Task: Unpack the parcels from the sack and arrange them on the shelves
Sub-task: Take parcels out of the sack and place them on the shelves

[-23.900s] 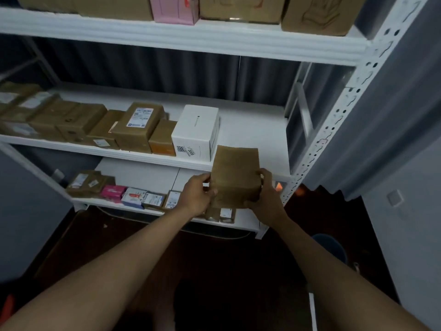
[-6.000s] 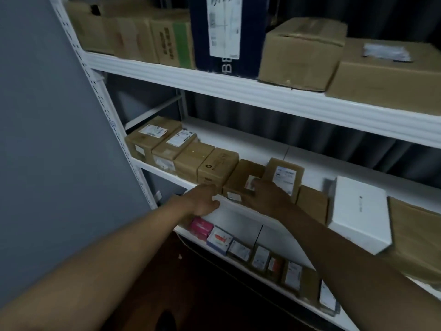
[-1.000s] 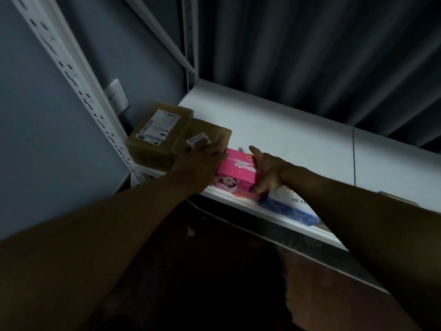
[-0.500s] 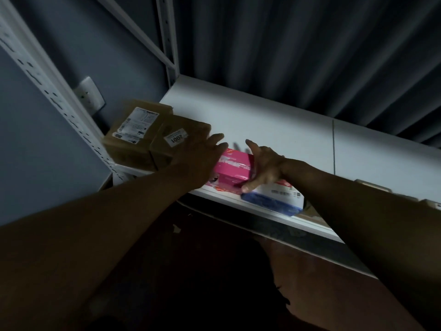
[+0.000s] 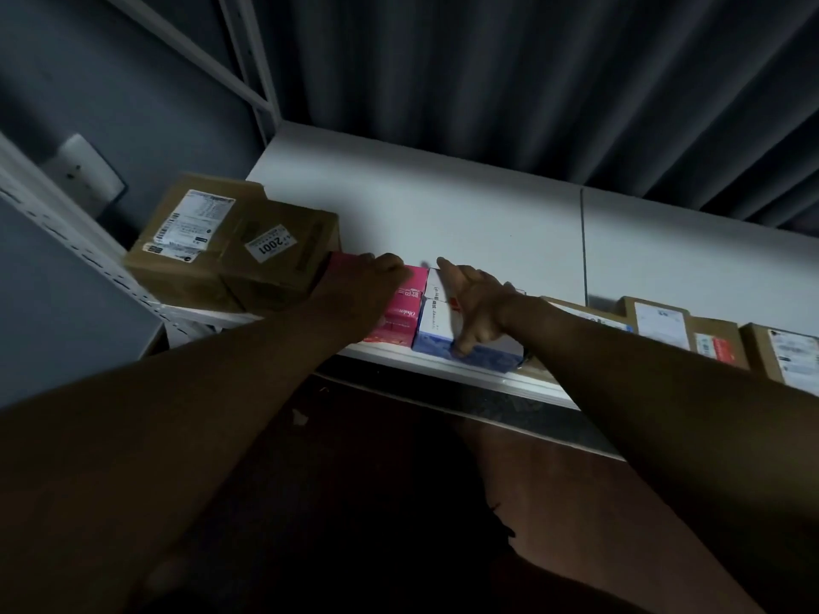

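**Pink box closed up against the brown parcels**

The pink box (image 5: 401,305) now sits pressed toward the two brown parcels at the left end of the shelf (image 5: 487,223), and the blue and white box (image 5: 436,330) lies tight against its right side. Half a second ago a strip of white shelf still showed between the pink box and the blue and white one; that strip is gone. A second ago the pink box stood alone under both hands, with the blue and white box partly behind the right wrist.

The left hand (image 5: 354,294) rests on top of the pink box with its fingers curled over the far top edge, close to the labelled brown parcel (image 5: 274,254). The right hand (image 5: 474,312) lies flat and spread on the blue and white box, fingers straight, the thumb reaching down to the front edge of the shelf; it presses rather than grips.

Both boxes stand along the front edge of the shelf, near its left end. Further right along the same edge more brown parcels (image 5: 660,325) form a row, partly hidden by the right forearm.

This looks like tidying, not placing: the row is being squeezed leftward to close gaps. The sack is not in view, so how many parcels remain cannot be told.
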